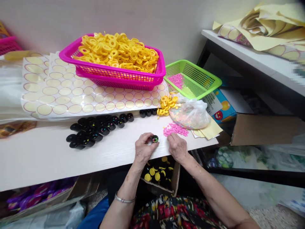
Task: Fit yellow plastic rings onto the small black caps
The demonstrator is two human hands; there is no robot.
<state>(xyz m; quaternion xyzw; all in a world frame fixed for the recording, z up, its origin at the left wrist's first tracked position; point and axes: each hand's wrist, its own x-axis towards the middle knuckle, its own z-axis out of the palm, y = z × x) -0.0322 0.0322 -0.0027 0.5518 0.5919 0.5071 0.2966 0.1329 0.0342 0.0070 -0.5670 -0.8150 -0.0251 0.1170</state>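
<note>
My left hand (143,148) holds a small round black cup (154,139) between thumb and fingers, with small coloured pieces showing inside it. My right hand (177,147) is closed at the near edge of a pile of small pink pieces (177,129); whatever its fingertips pinch is hidden. To the left stands a group of black cups (91,132), several with coloured pieces inside. Three more black cups (148,113) stand behind my left hand. Yellow ring-shaped parts (168,104) lie beside a clear bag of small coloured pieces (190,114).
Behind, a pink basket (119,74) heaped with yellow parts rests on sticker sheets (66,92). A green basket (207,90) holds pink pieces. Below the table edge, a cardboard box (175,178) contains yellow and black pieces. A white shelf (238,52) stands right.
</note>
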